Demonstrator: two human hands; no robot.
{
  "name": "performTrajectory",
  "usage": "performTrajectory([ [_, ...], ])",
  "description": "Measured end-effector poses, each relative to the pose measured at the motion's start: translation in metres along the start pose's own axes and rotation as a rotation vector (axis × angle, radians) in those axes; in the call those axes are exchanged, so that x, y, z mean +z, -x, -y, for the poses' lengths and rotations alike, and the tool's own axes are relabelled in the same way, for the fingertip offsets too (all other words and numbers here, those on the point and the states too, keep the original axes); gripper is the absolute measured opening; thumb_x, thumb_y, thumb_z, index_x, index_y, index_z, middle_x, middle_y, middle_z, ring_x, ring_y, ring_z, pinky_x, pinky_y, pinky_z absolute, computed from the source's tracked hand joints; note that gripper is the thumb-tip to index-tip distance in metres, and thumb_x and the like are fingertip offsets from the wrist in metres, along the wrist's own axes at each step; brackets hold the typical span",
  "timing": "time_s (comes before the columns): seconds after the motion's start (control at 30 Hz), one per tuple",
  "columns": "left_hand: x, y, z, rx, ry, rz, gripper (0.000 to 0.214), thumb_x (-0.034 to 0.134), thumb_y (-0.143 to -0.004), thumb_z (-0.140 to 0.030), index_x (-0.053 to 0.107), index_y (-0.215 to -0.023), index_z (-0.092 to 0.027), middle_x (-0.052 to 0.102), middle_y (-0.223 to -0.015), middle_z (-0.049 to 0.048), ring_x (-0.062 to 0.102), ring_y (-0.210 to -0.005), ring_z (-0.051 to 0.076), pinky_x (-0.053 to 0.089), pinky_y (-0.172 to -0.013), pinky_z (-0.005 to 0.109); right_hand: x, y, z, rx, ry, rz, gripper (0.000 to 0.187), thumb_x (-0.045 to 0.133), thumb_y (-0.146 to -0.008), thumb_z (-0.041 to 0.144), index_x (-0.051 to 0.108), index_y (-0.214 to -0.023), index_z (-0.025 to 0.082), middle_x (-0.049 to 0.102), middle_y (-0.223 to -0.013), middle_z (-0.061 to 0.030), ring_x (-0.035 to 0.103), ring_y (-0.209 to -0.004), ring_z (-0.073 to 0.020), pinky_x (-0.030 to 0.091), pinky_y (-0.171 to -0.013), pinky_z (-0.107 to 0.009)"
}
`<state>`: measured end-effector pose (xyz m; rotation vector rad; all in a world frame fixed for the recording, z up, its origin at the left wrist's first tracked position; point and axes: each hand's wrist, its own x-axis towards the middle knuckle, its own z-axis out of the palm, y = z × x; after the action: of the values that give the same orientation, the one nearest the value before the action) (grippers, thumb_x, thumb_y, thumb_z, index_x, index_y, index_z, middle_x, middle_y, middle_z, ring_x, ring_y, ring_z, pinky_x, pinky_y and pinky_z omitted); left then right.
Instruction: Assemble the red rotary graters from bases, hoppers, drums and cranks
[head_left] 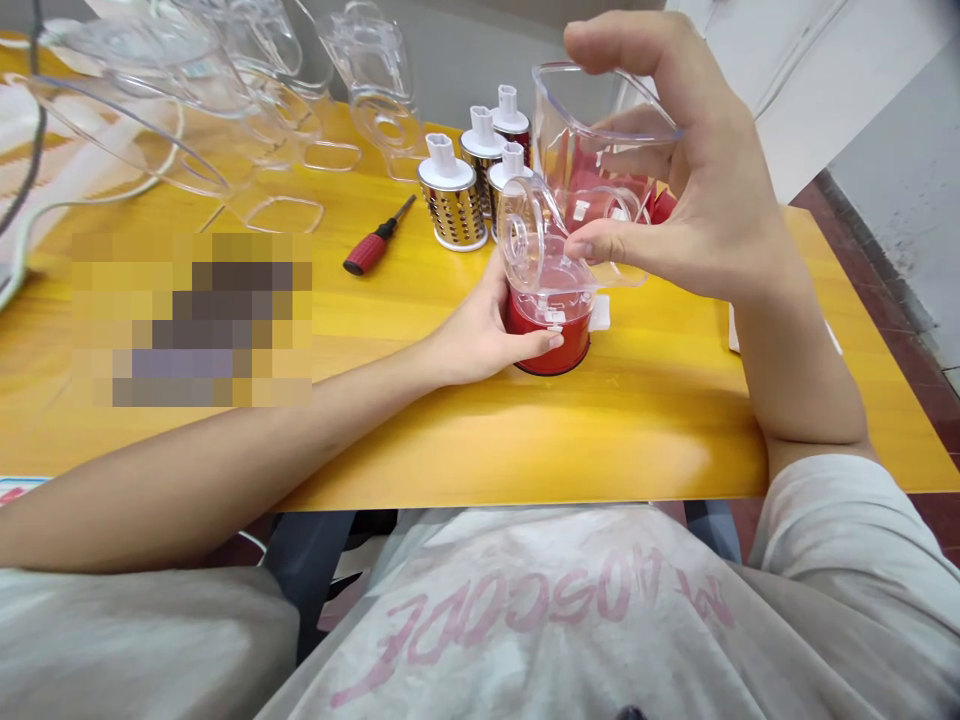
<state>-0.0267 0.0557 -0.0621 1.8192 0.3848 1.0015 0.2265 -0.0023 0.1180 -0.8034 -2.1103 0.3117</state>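
At centre, my left hand [487,330] curls round the red base [574,335]. My right hand [697,190] spreads wide about the clear hopper [559,165], grip unclear; too loose, it could tip.

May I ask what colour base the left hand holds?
The base is red, as the head view shows.

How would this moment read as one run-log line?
left hand: gripping red base | right hand: spread around clear housing, contact unclear | yellow table: grater drums standing, screwdriver lying
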Motion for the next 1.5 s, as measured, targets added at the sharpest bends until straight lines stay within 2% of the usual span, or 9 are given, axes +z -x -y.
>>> performTrajectory([
  [0.3,-0.003,0.001,-0.003,-0.057,0.017,0.036,0.119,0.116,-0.081,-0.066,0.060,-0.176,-0.020,0.069,-0.185,0.0255,0.065,-0.176,0.050,0.047,-0.154,0.073,-0.002,-0.007,-0.008,0.041,0.031,0.054,0.101,0.105,-0.075,0.082,0.079,-0.165,0.044,0.068,-0.184,0.0003,0.058,-0.178,-0.0454,0.070,-0.141,-0.056],
  [0.5,-0.006,0.001,-0.005,-0.052,-0.025,0.009,0.113,0.117,-0.077,-0.066,0.070,-0.168,-0.020,0.074,-0.179,0.0227,0.066,-0.173,0.052,0.046,-0.154,0.076,-0.010,-0.011,-0.021,0.101,-0.059,0.079,0.127,0.114,-0.052,0.084,0.080,-0.166,0.042,0.066,-0.189,-0.0014,0.058,-0.181,-0.0515,0.071,-0.137,-0.052],
  [0.63,-0.006,0.001,-0.004,-0.064,-0.034,0.006,0.111,0.116,-0.077,-0.069,0.071,-0.165,-0.019,0.078,-0.173,0.0220,0.072,-0.166,0.051,0.048,-0.152,0.077,-0.012,-0.008,-0.013,0.067,-0.051,0.135,0.111,0.110,-0.075,0.080,0.076,-0.173,0.041,0.063,-0.190,0.0005,0.065,-0.174,-0.0460,0.074,-0.133,-0.049],
  [0.73,-0.006,0.000,-0.005,-0.056,-0.037,0.014,0.111,0.115,-0.078,-0.071,0.071,-0.166,-0.020,0.077,-0.175,0.0216,0.071,-0.167,0.051,0.048,-0.152,0.078,-0.012,-0.004,-0.005,0.005,0.027,0.129,0.099,0.104,-0.086,0.083,0.077,-0.173,0.044,0.066,-0.186,0.0017,0.061,-0.177,-0.0431,0.072,-0.138,-0.050],
  [0.9,-0.007,-0.002,-0.006,-0.004,-0.066,0.012,0.114,0.118,-0.075,-0.070,0.070,-0.168,-0.027,0.072,-0.180,0.0202,0.065,-0.173,0.053,0.044,-0.155,0.079,-0.017,-0.001,0.006,-0.089,0.185,0.162,0.093,0.089,-0.104,0.087,0.072,-0.180,0.037,0.067,-0.185,-0.0023,0.056,-0.178,-0.0411,0.069,-0.140,-0.055],
  [1.13,-0.005,-0.002,-0.003,-0.020,-0.027,0.028,0.111,0.115,-0.078,-0.072,0.067,-0.168,-0.026,0.069,-0.183,0.0206,0.062,-0.177,0.050,0.046,-0.155,0.075,-0.014,0.006,0.030,0.047,0.367,0.117,0.092,0.097,-0.098,0.076,0.071,-0.181,0.044,0.068,-0.180,-0.0013,0.060,-0.172,-0.0429,0.066,-0.144,-0.056],
  [1.3,-0.002,-0.003,-0.006,-0.039,0.009,0.010,0.112,0.116,-0.075,-0.074,0.069,-0.163,-0.024,0.062,-0.191,0.0222,0.056,-0.182,0.051,0.043,-0.157,0.074,-0.009,0.007,0.033,0.030,0.601,0.112,0.110,0.081,-0.104,0.088,0.063,-0.187,0.018,0.067,-0.175,-0.0159,0.057,-0.166,-0.0458,0.053,-0.151,-0.068],
  [1.4,-0.002,-0.004,-0.005,-0.038,0.018,0.018,0.110,0.115,-0.076,-0.075,0.068,-0.162,-0.024,0.061,-0.191,0.0231,0.057,-0.182,0.050,0.043,-0.158,0.073,-0.010,0.008,0.028,-0.007,0.539,0.103,0.105,0.084,-0.102,0.089,0.065,-0.186,0.030,0.069,-0.175,-0.0090,0.056,-0.167,-0.0479,0.050,-0.152,-0.071],
  [1.5,-0.003,-0.003,-0.002,-0.031,0.017,0.016,0.113,0.116,-0.076,-0.073,0.065,-0.164,-0.025,0.062,-0.189,0.0223,0.060,-0.180,0.049,0.043,-0.158,0.072,-0.014,0.006,0.021,0.013,0.364,0.115,0.096,0.094,-0.096,0.088,0.072,-0.180,0.046,0.070,-0.176,-0.0020,0.057,-0.172,-0.0486,0.063,-0.145,-0.066],
])
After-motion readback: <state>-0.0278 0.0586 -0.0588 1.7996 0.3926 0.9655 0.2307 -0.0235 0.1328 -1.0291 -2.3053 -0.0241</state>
